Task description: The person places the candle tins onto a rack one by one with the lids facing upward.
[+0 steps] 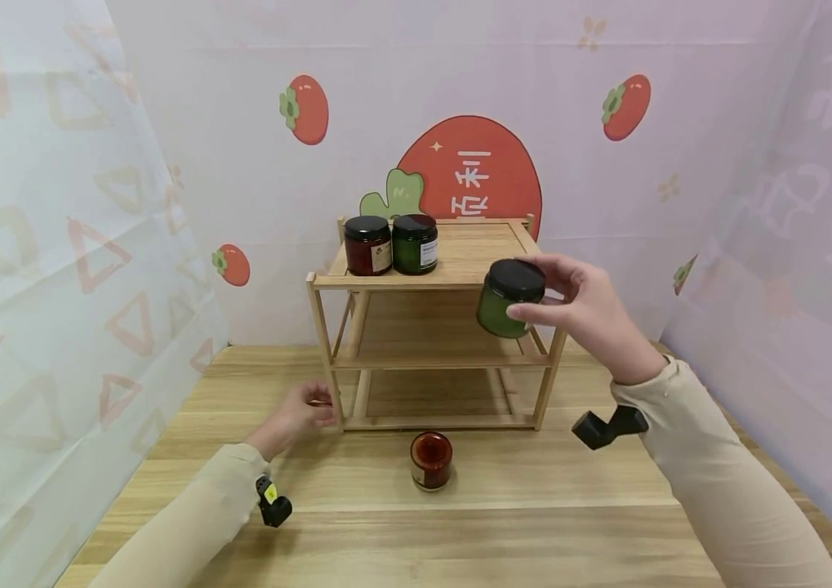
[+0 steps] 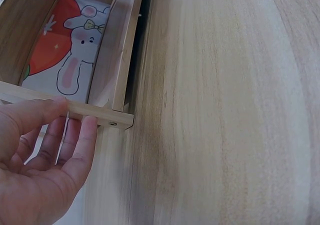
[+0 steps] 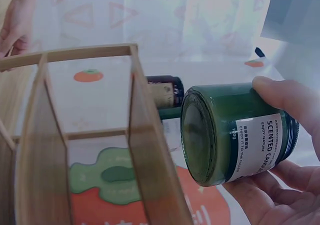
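My right hand (image 1: 586, 306) grips a green scented candle jar (image 1: 501, 313) with a black lid, held in front of the shelf's top right corner. In the right wrist view the tilted jar (image 3: 215, 135) shows its white label, thumb on one side and fingers on the other. Low at the left, my left hand (image 1: 301, 416) pinches the front left leg (image 2: 102, 112) of the wooden shelf (image 1: 441, 364) between thumb and fingertips. On the top board stand a red candle jar (image 1: 368, 246) and another green candle jar (image 1: 415, 244), side by side, both lidded.
An unlidded red candle jar (image 1: 431, 461) stands on the wooden table (image 1: 526, 523) in front of the shelf. White cloth with printed fruit (image 1: 305, 110) hangs behind and at both sides. Each wrist wears a small black camera (image 1: 273, 502).
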